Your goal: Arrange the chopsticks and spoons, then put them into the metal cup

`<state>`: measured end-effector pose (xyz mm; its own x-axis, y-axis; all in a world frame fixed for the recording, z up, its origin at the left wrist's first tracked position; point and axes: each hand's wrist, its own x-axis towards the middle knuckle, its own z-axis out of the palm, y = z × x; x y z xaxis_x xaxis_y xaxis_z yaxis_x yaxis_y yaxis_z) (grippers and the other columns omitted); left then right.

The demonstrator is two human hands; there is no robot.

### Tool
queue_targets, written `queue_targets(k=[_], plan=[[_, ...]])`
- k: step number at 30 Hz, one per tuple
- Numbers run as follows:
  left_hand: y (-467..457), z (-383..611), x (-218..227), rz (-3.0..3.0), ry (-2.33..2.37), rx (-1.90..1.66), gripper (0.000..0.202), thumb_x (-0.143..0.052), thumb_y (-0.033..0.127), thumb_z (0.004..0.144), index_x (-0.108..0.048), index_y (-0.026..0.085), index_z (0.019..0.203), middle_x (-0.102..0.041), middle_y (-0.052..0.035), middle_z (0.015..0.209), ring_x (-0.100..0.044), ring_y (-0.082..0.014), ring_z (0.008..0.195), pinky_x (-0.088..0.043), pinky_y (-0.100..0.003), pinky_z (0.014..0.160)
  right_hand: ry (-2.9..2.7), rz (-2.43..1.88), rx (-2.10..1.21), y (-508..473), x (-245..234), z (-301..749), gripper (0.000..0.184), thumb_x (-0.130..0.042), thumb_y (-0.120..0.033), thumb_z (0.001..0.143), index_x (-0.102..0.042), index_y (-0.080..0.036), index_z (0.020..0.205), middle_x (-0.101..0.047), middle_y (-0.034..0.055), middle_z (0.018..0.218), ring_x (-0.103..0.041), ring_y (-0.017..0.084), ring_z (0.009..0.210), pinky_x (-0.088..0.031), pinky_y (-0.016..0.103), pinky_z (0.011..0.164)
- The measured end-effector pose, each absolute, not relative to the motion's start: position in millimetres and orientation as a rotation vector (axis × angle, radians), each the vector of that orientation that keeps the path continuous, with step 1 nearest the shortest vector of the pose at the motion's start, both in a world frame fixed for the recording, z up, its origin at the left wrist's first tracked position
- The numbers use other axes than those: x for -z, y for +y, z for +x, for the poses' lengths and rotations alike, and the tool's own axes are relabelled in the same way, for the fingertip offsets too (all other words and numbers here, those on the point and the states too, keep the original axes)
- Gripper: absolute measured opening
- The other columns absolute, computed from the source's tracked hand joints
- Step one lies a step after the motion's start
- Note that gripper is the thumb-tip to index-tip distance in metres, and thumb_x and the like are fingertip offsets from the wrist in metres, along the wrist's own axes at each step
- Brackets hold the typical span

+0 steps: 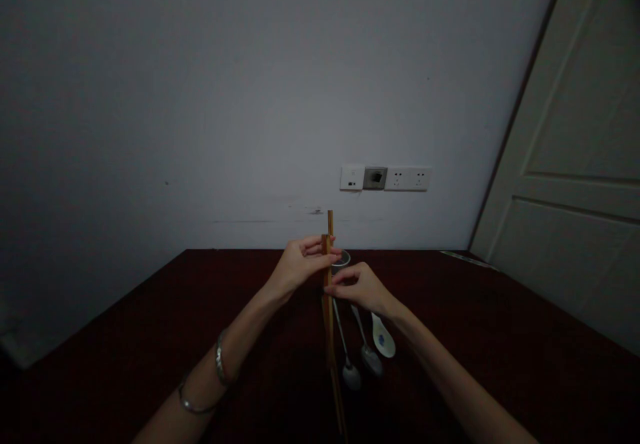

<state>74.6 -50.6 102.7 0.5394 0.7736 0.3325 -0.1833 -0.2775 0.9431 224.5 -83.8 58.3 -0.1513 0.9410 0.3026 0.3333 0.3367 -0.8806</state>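
Several wooden chopsticks (pixel 329 324) stand in a roughly upright bundle in front of me, some reaching higher than others. My left hand (pixel 309 257) is closed around their upper part, thumb on the near side. Lower down, my right hand (pixel 357 283) pinches the same bundle between thumb and fingers. Just behind the hands is a round cup or bowl (pixel 343 259), partly hidden by them. To the right of the chopsticks lie a long-handled metal spoon (pixel 351 376), a second metal spoon (pixel 371 360) and a white ceramic spoon (pixel 383 337) with a blue mark.
The dark red table (pixel 225 297) meets a grey wall (pixel 225 97) at its far edge. Sockets and a switch plate (pixel 385 179) are set in the wall. A pale door (pixel 575 164) stands at the right, and a thin strip (pixel 467 259) lies near the back right edge.
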Motion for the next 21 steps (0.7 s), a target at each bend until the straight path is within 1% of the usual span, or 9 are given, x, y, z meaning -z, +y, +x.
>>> queue_targets(k=[3, 7, 9, 11, 14, 15, 18, 21], plan=[[-44.8, 68.2, -107.6, 1.595, 0.48, -1.092, 0.045, -0.064, 0.02, 0.067, -0.054, 0.01, 0.11, -0.063, -0.0133, 0.101, -0.06, -0.0198, 0.092, -0.044, -0.035, 0.086, -1.672, -1.202, -0.844, -81.1, -56.0, 230.5, 0.029, -0.066, -0.04, 0.061, -0.066, -0.011, 0.061, -0.044, -0.0039, 0.042, -0.032, 0.004, 0.039, -0.022, 0.019, 0.037], [-10.5, 58.1, -98.5, 1.623, 0.577, -1.197, 0.04, -0.059, 0.025, 0.071, -0.054, 0.011, 0.109, -0.065, -0.012, 0.098, -0.06, -0.019, 0.092, -0.044, -0.033, 0.083, -1.591, -1.226, -0.787, -73.0, -58.8, 245.5, 0.032, -0.065, -0.043, 0.062, -0.067, -0.011, 0.066, -0.048, -0.0029, 0.045, -0.032, 0.004, 0.038, -0.023, 0.018, 0.036], [18.6, 53.7, -80.6, 1.63, 0.746, -1.249, 0.036, -0.058, 0.024, 0.072, -0.056, 0.011, 0.105, -0.066, -0.0112, 0.092, -0.061, -0.0179, 0.088, -0.045, -0.031, 0.08, -1.519, -1.243, -0.725, -65.4, -63.9, 255.0, 0.033, -0.065, -0.044, 0.061, -0.067, -0.012, 0.069, -0.05, -0.0022, 0.047, -0.033, 0.004, 0.038, -0.024, 0.018, 0.036], [49.5, 49.3, -54.9, 1.613, 0.95, -1.228, 0.029, -0.057, 0.018, 0.07, -0.059, 0.01, 0.098, -0.067, -0.0107, 0.085, -0.062, -0.0166, 0.082, -0.047, -0.027, 0.073, -1.447, -1.255, -0.661, -55.5, -72.3, 264.4, 0.034, -0.066, -0.043, 0.059, -0.068, -0.011, 0.071, -0.054, -0.0008, 0.05, -0.036, 0.004, 0.039, -0.026, 0.018, 0.036], [87.0, 41.3, -11.6, 1.496, 1.194, -1.135, 0.021, -0.054, 0.008, 0.066, -0.06, 0.009, 0.087, -0.067, -0.0087, 0.071, -0.062, -0.014, 0.066, -0.047, -0.022, 0.06, -1.371, -1.27, -0.558, -38.2, -90.8, 276.0, 0.036, -0.066, -0.043, 0.058, -0.068, -0.01, 0.073, -0.054, -0.0003, 0.05, -0.038, 0.005, 0.039, -0.027, 0.018, 0.035], [95.6, 38.3, 1.8, 1.454, 1.235, -1.134, 0.018, -0.051, 0.007, 0.067, -0.059, 0.009, 0.083, -0.066, -0.008, 0.069, -0.061, -0.0128, 0.062, -0.046, -0.021, 0.056, -1.365, -1.272, -0.517, -32.1, -97.9, 279.0, 0.036, -0.066, -0.043, 0.058, -0.068, -0.01, 0.073, -0.054, -0.0003, 0.05, -0.038, 0.005, 0.039, -0.028, 0.018, 0.035], [110.4, 28.4, 34.7, 1.356, 1.254, -1.169, 0.014, -0.045, 0.009, 0.071, -0.057, 0.011, 0.08, -0.064, -0.0051, 0.066, -0.059, -0.01, 0.053, -0.044, -0.018, 0.047, -1.371, -1.249, -0.407, -13.7, -117.1, 286.2, 0.036, -0.066, -0.041, 0.058, -0.068, -0.009, 0.074, -0.056, 0.0011, 0.054, -0.04, 0.005, 0.041, -0.03, 0.018, 0.035], [115.8, 19.2, 54.7, 1.279, 1.269, -1.171, 0.013, -0.042, 0.01, 0.074, -0.054, 0.011, 0.078, -0.06, -0.0029, 0.062, -0.056, -0.0089, 0.047, -0.044, -0.019, 0.044, -1.381, -1.226, -0.33, 5.0, -127.7, 291.5, 0.034, -0.065, -0.04, 0.059, -0.068, -0.009, 0.074, -0.059, 0.0023, 0.057, -0.043, 0.007, 0.045, -0.032, 0.017, 0.036]])
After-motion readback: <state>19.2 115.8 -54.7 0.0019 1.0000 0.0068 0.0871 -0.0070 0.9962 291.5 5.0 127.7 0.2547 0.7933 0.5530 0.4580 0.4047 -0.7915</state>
